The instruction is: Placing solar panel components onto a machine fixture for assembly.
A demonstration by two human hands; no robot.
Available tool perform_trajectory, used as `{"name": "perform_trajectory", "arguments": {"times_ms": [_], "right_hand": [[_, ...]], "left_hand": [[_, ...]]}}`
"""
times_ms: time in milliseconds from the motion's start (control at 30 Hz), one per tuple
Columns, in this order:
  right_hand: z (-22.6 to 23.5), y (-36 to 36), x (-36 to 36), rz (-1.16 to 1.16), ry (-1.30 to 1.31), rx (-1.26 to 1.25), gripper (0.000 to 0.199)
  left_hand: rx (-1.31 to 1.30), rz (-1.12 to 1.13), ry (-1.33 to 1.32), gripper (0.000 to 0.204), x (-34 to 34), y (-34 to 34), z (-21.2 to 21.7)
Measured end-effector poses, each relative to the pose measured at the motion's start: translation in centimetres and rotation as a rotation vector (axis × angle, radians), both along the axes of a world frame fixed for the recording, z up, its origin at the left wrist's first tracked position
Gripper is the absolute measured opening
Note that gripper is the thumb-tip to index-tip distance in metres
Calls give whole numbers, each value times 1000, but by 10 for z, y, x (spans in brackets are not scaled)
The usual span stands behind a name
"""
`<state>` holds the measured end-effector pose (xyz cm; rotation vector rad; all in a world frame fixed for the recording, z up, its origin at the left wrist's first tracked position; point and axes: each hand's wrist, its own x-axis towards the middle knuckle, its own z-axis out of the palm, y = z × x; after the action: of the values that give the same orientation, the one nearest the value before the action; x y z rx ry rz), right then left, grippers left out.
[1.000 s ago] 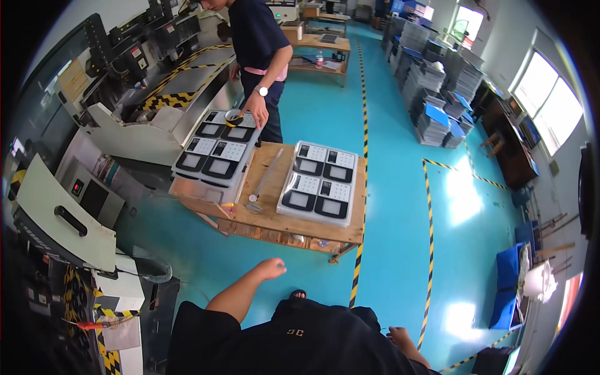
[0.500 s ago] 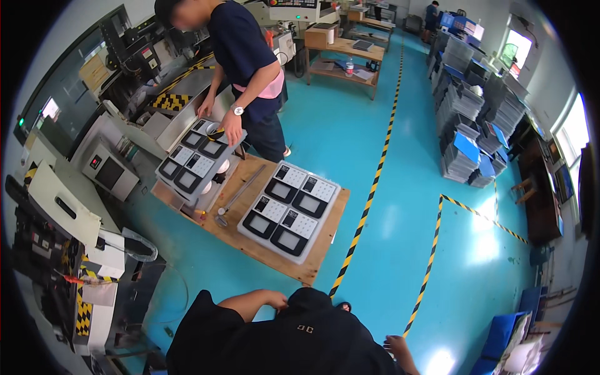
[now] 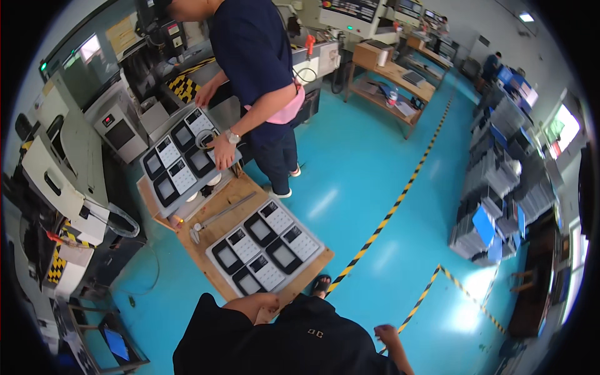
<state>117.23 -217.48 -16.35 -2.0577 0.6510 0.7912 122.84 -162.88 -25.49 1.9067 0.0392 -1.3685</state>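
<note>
My left hand [image 3: 269, 304] is in front of my dark shirt, close to the near edge of a wooden table [image 3: 290, 292]. Its fingers are small and partly hidden, so I cannot see whether anything is in them. At my right side, away from the table, my right hand [image 3: 387, 335] hangs with loosely bent fingers and no object visible in it. Nearest to my left hand lies a light tray [image 3: 220, 275] bearing several black-and-white panels [image 3: 273, 216]. A caliper-like metal tool [image 3: 220, 217] rests beyond it on the wood.
Across the table a person [image 3: 256, 69] in a dark shirt touches a second panel-covered tray [image 3: 164, 199]. Machines [image 3: 69, 169] line the left. Tall stacks of grey trays [image 3: 487, 181] stand at right. A striped floor line [image 3: 400, 203] runs beside the table.
My view has shifted, and the table with its trays now appears closer and further left. One of my feet shows beside the table. The other person's hands remain at the second tray.
</note>
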Motion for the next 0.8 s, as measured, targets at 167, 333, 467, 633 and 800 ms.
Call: {"name": "perform_trajectory", "arguments": {"times_ms": [167, 333, 467, 633, 800], "right_hand": [[28, -43, 103, 267, 239, 23, 30], [-99, -202, 170, 1155, -489, -246, 23], [-17, -175, 334, 1066, -431, -153, 16], [-7, -168, 529, 73, 188, 88, 21], [0, -166, 688, 315, 156, -1, 23]], "left_hand": [[16, 72, -178, 23, 125, -6, 22], [65, 484, -498, 26, 234, -31, 84], [287, 503, -97, 25, 251, -34, 38], [132, 338, 196, 27, 261, -90, 10], [53, 612, -19, 21, 346, -176, 69]]}}
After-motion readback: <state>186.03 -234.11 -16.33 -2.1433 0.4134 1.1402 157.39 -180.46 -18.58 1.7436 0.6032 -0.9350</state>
